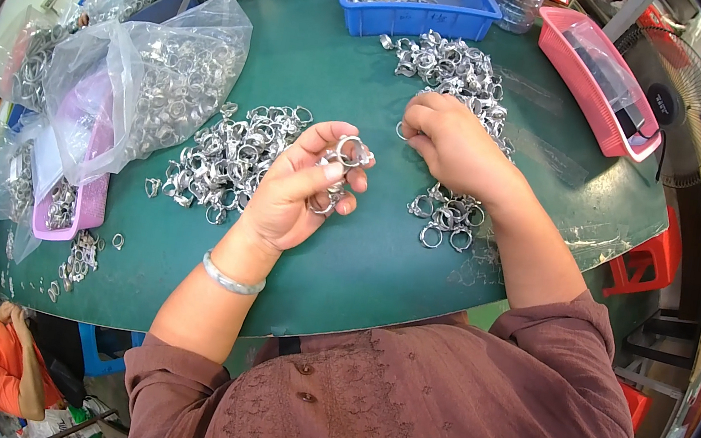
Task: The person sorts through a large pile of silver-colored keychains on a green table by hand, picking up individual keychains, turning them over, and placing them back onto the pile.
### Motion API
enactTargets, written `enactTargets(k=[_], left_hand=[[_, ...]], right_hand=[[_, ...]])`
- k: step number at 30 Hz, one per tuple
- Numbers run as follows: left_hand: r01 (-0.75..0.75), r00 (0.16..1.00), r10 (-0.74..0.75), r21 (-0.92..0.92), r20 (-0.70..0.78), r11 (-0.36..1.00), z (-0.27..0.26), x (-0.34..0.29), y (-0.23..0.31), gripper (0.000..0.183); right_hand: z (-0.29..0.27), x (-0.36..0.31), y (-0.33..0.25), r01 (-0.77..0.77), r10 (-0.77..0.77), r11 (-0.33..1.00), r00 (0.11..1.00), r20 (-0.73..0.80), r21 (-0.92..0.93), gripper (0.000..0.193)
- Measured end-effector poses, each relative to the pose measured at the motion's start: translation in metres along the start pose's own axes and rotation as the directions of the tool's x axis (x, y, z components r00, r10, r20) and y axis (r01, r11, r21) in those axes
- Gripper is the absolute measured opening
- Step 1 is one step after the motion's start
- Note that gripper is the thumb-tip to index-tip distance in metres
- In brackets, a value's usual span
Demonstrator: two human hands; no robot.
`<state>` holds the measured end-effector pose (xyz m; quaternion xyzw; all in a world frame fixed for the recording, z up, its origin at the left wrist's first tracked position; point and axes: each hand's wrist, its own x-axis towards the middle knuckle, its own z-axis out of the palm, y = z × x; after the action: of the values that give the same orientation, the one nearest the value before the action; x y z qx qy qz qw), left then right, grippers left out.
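Several silvery metal rings [347, 152] sit in my left hand [297, 183], its fingers curled round them and the thumb pressed on top. To its left lies a heap of similar rings [239, 154] on the green table. My right hand [449, 143] reaches over a second heap [453, 65] at the right, its fingers pinched together. One ring [401, 129] shows at those fingertips. Below the right wrist is a small cluster of rings [449, 219], apart from my left hand. Part of the right heap is hidden behind my right hand.
A blue tray [409, 23] holding rings stands at the back. Clear bags of rings [178, 78] and a purple basket [92, 205] crowd the left. A pink basket [597, 92] and a fan [675, 108] are at the right. Another person [4, 358] sits at lower left.
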<state>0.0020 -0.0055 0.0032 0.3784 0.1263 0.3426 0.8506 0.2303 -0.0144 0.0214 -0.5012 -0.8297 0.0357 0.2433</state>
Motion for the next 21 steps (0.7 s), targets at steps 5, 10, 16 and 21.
enactTargets(k=[5, 10, 16, 21], left_hand=[[0.01, 1.0, -0.011, -0.274, -0.001, 0.962, -0.005, -0.002, 0.006, 0.033], [0.047, 0.965, -0.032, 0.049, -0.259, 0.998, 0.004, 0.0, 0.001, 0.018], [0.165, 0.92, -0.06, 0.244, -0.387, 0.956, 0.013, 0.001, -0.004, 0.015], [0.164, 0.917, -0.042, 0.279, -0.396, 0.946, 0.014, 0.001, -0.004, 0.012]], right_hand=[[-0.008, 0.006, -0.015, -0.136, 0.136, 0.86, 0.99, 0.036, 0.492, 0.02], [-0.008, 0.005, -0.024, -0.135, 0.141, 0.77, 0.989, 0.04, 0.624, 0.032], [-0.004, 0.004, -0.031, -0.003, -0.011, 0.776, 1.0, 0.019, 0.631, 0.04], [-0.005, 0.005, -0.034, -0.03, -0.016, 0.766, 0.998, 0.066, 0.642, 0.042]])
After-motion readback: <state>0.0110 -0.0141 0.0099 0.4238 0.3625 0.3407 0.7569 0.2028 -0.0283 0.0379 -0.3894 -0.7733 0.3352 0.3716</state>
